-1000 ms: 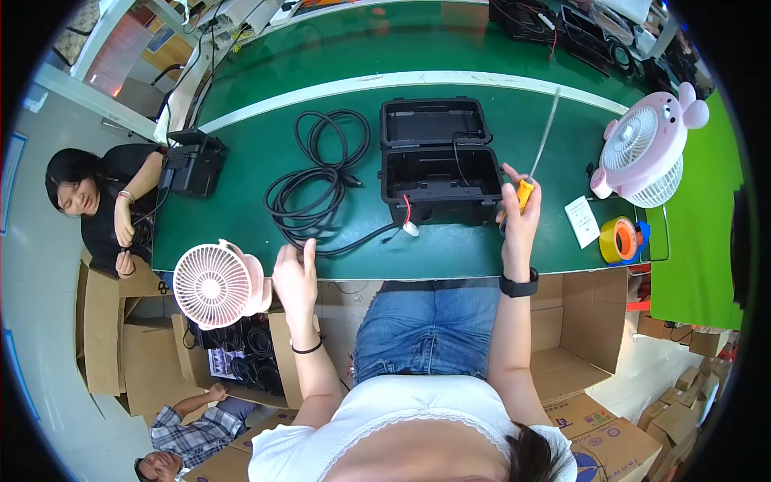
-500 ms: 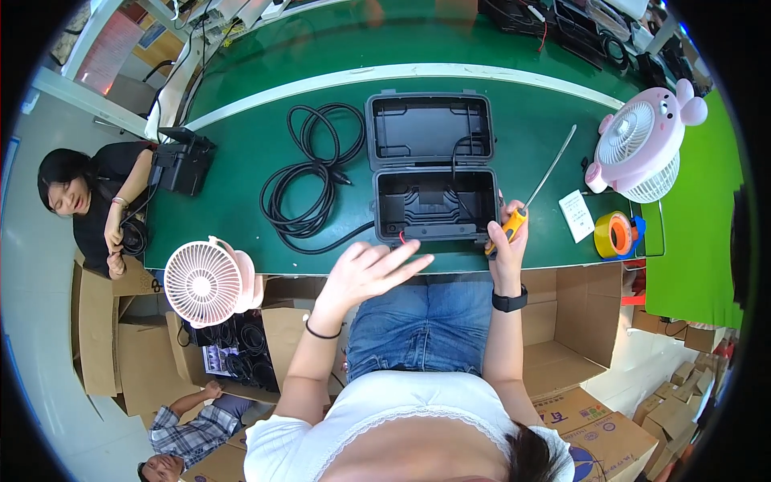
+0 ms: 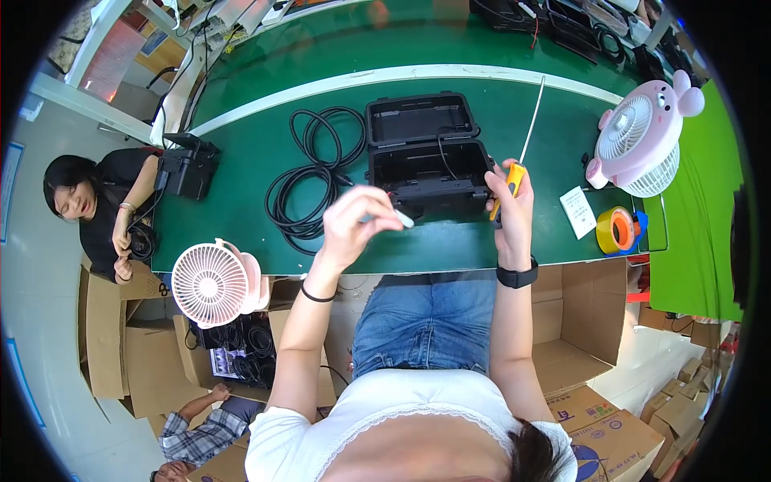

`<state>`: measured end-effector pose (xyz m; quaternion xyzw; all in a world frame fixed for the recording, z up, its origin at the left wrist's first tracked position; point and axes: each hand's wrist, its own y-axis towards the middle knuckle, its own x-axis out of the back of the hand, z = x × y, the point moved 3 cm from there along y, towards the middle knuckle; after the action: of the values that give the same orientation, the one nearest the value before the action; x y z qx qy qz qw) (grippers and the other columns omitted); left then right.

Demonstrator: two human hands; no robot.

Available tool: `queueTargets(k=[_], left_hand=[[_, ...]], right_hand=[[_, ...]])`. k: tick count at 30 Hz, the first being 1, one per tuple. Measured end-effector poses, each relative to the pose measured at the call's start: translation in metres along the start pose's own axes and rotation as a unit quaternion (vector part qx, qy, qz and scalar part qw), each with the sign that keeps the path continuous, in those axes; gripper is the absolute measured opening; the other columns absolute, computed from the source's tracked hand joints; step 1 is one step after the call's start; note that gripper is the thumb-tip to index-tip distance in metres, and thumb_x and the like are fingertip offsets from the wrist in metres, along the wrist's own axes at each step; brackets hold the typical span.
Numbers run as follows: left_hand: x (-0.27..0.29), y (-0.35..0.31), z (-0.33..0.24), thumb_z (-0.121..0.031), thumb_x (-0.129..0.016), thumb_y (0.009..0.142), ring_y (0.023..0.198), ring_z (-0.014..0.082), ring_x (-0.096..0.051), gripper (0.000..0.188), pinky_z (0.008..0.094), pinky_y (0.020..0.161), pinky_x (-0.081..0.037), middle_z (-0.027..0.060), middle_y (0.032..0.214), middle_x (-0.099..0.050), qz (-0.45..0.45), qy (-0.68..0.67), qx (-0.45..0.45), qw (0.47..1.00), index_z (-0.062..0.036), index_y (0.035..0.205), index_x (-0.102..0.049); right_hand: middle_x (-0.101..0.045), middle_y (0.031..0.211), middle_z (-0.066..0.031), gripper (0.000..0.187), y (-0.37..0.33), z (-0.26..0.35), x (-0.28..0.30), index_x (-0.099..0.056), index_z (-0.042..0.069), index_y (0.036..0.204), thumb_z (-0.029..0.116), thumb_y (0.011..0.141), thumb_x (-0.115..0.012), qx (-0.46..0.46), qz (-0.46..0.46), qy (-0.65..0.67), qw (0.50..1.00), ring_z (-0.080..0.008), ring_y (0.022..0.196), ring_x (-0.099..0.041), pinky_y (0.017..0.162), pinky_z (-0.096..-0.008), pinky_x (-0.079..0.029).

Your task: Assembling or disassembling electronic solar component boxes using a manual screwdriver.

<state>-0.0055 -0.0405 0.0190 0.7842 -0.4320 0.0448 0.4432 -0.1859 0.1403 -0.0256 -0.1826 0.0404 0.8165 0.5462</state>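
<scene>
An open black plastic case (image 3: pixel 438 205) lies in front of me on the green bench, its lid (image 3: pixel 421 119) tipped back to the far side. A black lead runs inside it. My left hand (image 3: pixel 353 229) is at the case's near left corner, thumb and fingers closed on a small white piece (image 3: pixel 404 218) whose kind I cannot make out. My right hand (image 3: pixel 514 209), at the case's right side, is wrapped round the yellow and black handle of a screwdriver (image 3: pixel 515 177). The long metal shaft points away from me. A coiled black cable (image 3: pixel 277 205) lies left of the case.
Right of the case are a pink fan (image 3: pixel 630 136), a white paper slip (image 3: pixel 577 212) and a yellow tape roll (image 3: pixel 615 230). Another pink fan (image 3: pixel 210 285) is at the near left edge. A co-worker (image 3: pixel 112 201) is beside another black case (image 3: pixel 189 166). Cardboard boxes (image 3: pixel 578 321) stand below.
My left hand has gone from spread fingers to a pinch with a small white piece at its tips. The case has shifted and tilted slightly away; my right hand and the screwdriver moved a little farther off.
</scene>
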Motion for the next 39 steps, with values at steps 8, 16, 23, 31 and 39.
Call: queueTargets(k=[8, 16, 23, 31, 39], left_hand=[[-0.012, 0.005, 0.038, -0.014, -0.057, 0.101, 0.072, 0.0148, -0.068, 0.013, 0.0224, 0.064, -0.054, 0.0063, 0.082, -0.064, -0.285, -0.448, 0.333, 0.779, -0.0014, 0.097, -0.057], [-0.018, 0.008, 0.007, -0.001, -0.067, 0.09, 0.07, 0.0195, -0.067, 0.017, 0.0305, 0.06, -0.053, 0.0098, 0.087, -0.059, -0.104, 0.126, 0.189, 0.968, -0.0022, 0.105, -0.061], [-0.046, 0.009, -0.03, -0.017, -0.065, 0.09, 0.095, 0.0305, -0.06, 0.042, 0.0396, 0.083, -0.049, 0.0134, 0.102, -0.059, 0.132, 0.271, 0.09, 0.949, -0.0054, 0.128, -0.053], [-0.059, -0.007, -0.034, -0.041, -0.074, 0.078, 0.071, 0.0215, -0.066, 0.083, 0.0335, 0.059, -0.057, 0.0083, 0.092, -0.066, 0.281, 0.32, 0.076, 0.902, -0.0255, 0.15, -0.036], [-0.053, -0.037, -0.044, -0.009, -0.061, 0.08, 0.061, 0.0168, -0.059, 0.07, 0.0292, 0.052, -0.054, 0.0022, 0.073, -0.059, 0.27, 0.353, 0.005, 0.896, -0.0235, 0.146, -0.046]], right_hand=[[-0.063, 0.122, -0.0169, 0.041, -0.003, 0.006, -0.005, -0.05, 0.007, 0.117, 0.004, 0.083, -0.072, 0.006, 0.026, -0.017, 1.0, -0.0049, 0.077, -0.058, 0.055, -0.0186, -0.045], [-0.059, 0.121, -0.0124, 0.042, -0.029, -0.023, 0.009, -0.046, 0.011, 0.116, 0.001, 0.085, -0.072, 0.021, 0.028, 0.014, 0.999, -0.0019, 0.068, -0.051, 0.056, -0.0169, -0.042], [-0.056, 0.112, -0.0054, 0.045, -0.052, -0.039, 0.022, -0.041, 0.013, 0.115, -0.004, 0.083, -0.069, 0.045, 0.031, 0.008, 0.998, -0.0024, 0.069, -0.047, 0.057, -0.0173, -0.042], [-0.056, 0.132, -0.0163, 0.049, -0.051, -0.035, 0.03, -0.041, 0.012, 0.116, -0.004, 0.08, -0.071, 0.033, 0.073, 0.004, 0.997, -0.0029, 0.071, -0.048, 0.059, -0.0172, -0.043], [-0.056, 0.137, -0.0153, 0.025, 0.008, -0.01, 0.023, -0.045, 0.009, 0.118, 0.017, 0.099, -0.058, 0.071, 0.063, -0.028, 0.995, -0.0014, 0.066, -0.051, 0.053, -0.016, -0.043]])
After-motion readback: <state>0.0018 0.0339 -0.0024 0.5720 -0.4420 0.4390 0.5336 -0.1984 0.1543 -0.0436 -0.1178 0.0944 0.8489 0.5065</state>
